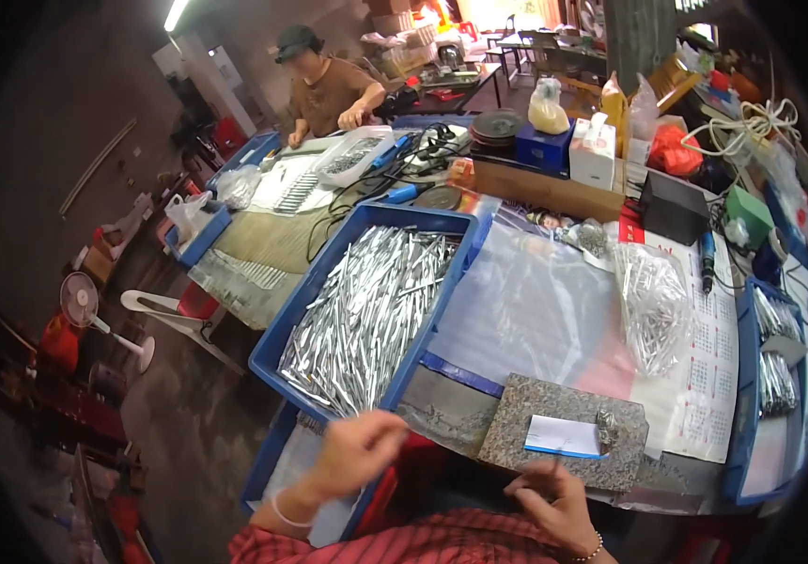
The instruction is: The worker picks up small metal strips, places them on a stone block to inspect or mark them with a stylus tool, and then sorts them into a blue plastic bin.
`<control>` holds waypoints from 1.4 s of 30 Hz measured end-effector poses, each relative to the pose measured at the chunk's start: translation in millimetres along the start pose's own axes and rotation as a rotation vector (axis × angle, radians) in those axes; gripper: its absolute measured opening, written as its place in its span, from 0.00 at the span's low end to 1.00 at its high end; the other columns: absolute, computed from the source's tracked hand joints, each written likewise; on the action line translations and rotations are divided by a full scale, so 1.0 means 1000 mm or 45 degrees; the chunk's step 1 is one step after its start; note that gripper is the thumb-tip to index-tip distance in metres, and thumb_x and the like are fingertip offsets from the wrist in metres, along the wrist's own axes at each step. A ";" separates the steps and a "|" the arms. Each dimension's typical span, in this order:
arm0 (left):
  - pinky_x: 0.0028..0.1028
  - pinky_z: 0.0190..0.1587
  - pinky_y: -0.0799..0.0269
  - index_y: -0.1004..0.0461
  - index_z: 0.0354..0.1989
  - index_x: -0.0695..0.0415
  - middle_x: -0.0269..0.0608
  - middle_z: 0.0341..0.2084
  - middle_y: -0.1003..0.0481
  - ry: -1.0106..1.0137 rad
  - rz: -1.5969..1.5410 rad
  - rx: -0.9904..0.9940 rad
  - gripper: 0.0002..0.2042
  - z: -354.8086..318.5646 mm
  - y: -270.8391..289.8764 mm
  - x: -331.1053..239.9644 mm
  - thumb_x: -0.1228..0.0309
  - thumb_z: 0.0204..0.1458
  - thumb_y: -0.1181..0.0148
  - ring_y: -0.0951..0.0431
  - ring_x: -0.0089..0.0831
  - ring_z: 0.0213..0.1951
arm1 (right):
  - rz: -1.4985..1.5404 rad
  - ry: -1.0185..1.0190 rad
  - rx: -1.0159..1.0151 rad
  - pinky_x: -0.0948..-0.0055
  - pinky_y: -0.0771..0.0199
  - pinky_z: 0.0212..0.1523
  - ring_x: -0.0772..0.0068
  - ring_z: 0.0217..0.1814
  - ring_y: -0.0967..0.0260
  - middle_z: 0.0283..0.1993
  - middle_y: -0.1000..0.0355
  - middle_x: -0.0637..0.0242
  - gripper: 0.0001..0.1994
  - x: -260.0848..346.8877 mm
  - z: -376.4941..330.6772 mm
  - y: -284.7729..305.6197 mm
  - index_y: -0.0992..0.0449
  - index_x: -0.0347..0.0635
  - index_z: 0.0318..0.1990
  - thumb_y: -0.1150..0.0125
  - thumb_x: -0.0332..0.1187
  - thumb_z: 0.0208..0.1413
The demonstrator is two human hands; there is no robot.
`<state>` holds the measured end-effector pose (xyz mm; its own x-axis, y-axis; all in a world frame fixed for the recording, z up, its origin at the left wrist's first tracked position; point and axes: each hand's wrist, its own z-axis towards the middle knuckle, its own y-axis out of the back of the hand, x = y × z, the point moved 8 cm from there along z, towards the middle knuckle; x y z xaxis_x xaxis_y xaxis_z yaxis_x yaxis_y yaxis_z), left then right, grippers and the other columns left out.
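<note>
My left hand point(357, 456) hovers over the near end of a blue plastic tray point(268, 357), its fingers curled together; whatever they hold, if anything, is hidden. Slim, shiny metal pieces point(366, 301) fill that tray in a heap. My right hand point(556, 498) is at the front edge of a speckled stone slab point(507, 428), fingers bent. A thin dark sliver shows at its fingertips, too small to name. On the slab lies a white block with a blue edge point(562, 435), and beside it a little cluster of small metal parts point(608, 428).
A clear bag of metal pieces point(653, 315) lies right of a plastic sheet point(526, 291). Another blue tray point(747, 461) stands far right; one more point(258, 470) sits below the full tray. Across the table a person point(329, 89) works beside a white tub point(357, 155). Cables point(432, 150) run between.
</note>
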<state>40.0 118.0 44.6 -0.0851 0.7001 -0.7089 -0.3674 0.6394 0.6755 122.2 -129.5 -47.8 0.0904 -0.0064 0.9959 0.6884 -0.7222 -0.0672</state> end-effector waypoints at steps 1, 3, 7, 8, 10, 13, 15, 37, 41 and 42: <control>0.30 0.33 0.25 0.23 0.35 0.62 0.47 0.27 0.23 -0.132 -0.064 0.106 0.05 -0.007 -0.020 -0.019 0.76 0.50 0.39 0.20 0.38 0.29 | 0.207 -0.099 -0.098 0.80 0.30 0.24 0.77 0.24 0.30 0.33 0.25 0.57 0.19 0.002 -0.002 0.007 0.34 0.37 0.51 0.43 0.18 0.51; 0.31 0.33 0.26 0.24 0.37 0.61 0.47 0.29 0.24 -0.234 -0.199 0.282 0.06 -0.022 -0.058 -0.038 0.76 0.51 0.39 0.21 0.41 0.31 | 0.475 -0.144 -0.243 0.81 0.38 0.15 0.80 0.15 0.40 0.30 0.26 0.55 0.22 0.011 -0.003 0.015 0.37 0.37 0.52 0.49 0.15 0.48; 0.35 0.32 0.28 0.27 0.37 0.61 0.46 0.28 0.27 -0.447 -0.363 0.377 0.05 -0.035 -0.101 -0.059 0.75 0.53 0.41 0.23 0.44 0.30 | 0.433 -0.077 -0.337 0.78 0.34 0.18 0.74 0.17 0.35 0.25 0.27 0.59 0.09 0.021 -0.021 0.041 0.31 0.37 0.43 0.45 0.21 0.54; 0.35 0.33 0.28 0.27 0.37 0.61 0.46 0.28 0.27 -0.451 -0.377 0.399 0.05 -0.037 -0.107 -0.060 0.75 0.53 0.42 0.23 0.44 0.30 | 0.294 -0.096 -0.322 0.74 0.34 0.19 0.69 0.19 0.32 0.24 0.29 0.61 0.03 0.029 -0.025 0.042 0.29 0.37 0.39 0.44 0.25 0.58; 0.34 0.33 0.28 0.28 0.37 0.62 0.47 0.28 0.27 -0.468 -0.433 0.419 0.05 -0.039 -0.115 -0.062 0.75 0.53 0.42 0.23 0.45 0.31 | 0.244 -0.050 -0.381 0.83 0.42 0.14 0.82 0.14 0.41 0.18 0.34 0.69 0.02 0.036 -0.029 0.045 0.31 0.39 0.36 0.45 0.23 0.59; 0.29 0.33 0.28 0.26 0.40 0.63 0.44 0.29 0.25 -0.415 -0.532 0.365 0.07 -0.038 -0.117 -0.062 0.79 0.53 0.41 0.22 0.38 0.31 | 0.242 -0.007 -0.390 0.82 0.43 0.12 0.80 0.13 0.41 0.17 0.36 0.69 0.04 0.035 -0.033 0.053 0.33 0.40 0.33 0.44 0.23 0.58; 0.28 0.33 0.28 0.26 0.41 0.63 0.44 0.30 0.25 -0.383 -0.588 0.315 0.07 -0.032 -0.113 -0.065 0.78 0.54 0.42 0.22 0.36 0.31 | 0.284 -0.039 -0.409 0.82 0.43 0.13 0.80 0.13 0.41 0.17 0.36 0.69 0.04 0.030 -0.034 0.056 0.32 0.40 0.33 0.43 0.22 0.58; 0.15 0.40 0.32 0.28 0.51 0.62 0.29 0.34 0.28 0.148 -1.481 0.353 0.12 -0.029 -0.127 -0.039 0.71 0.63 0.48 0.29 0.14 0.35 | 0.204 -0.197 -0.246 0.82 0.41 0.19 0.83 0.18 0.38 0.22 0.29 0.69 0.03 0.027 -0.025 0.011 0.28 0.37 0.31 0.40 0.24 0.56; 0.16 0.42 0.31 0.29 0.51 0.63 0.32 0.37 0.27 0.160 -1.489 0.353 0.11 -0.030 -0.124 -0.034 0.72 0.63 0.48 0.27 0.16 0.37 | 0.209 -0.230 -0.223 0.83 0.42 0.19 0.84 0.17 0.39 0.21 0.30 0.71 0.04 0.027 -0.021 0.004 0.27 0.37 0.30 0.39 0.24 0.56; 0.16 0.42 0.31 0.29 0.51 0.63 0.32 0.37 0.27 0.162 -1.493 0.358 0.11 -0.031 -0.124 -0.034 0.72 0.63 0.48 0.27 0.16 0.37 | 0.207 -0.219 -0.228 0.84 0.42 0.19 0.84 0.17 0.39 0.21 0.29 0.71 0.04 0.025 -0.022 0.005 0.25 0.36 0.30 0.39 0.24 0.56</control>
<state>59.8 4.7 -21.5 0.0687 -0.3768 -0.9238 -0.0696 0.9219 -0.3812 111.7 -148.2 -21.5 0.3205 -0.0258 0.9469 0.5181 -0.8321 -0.1980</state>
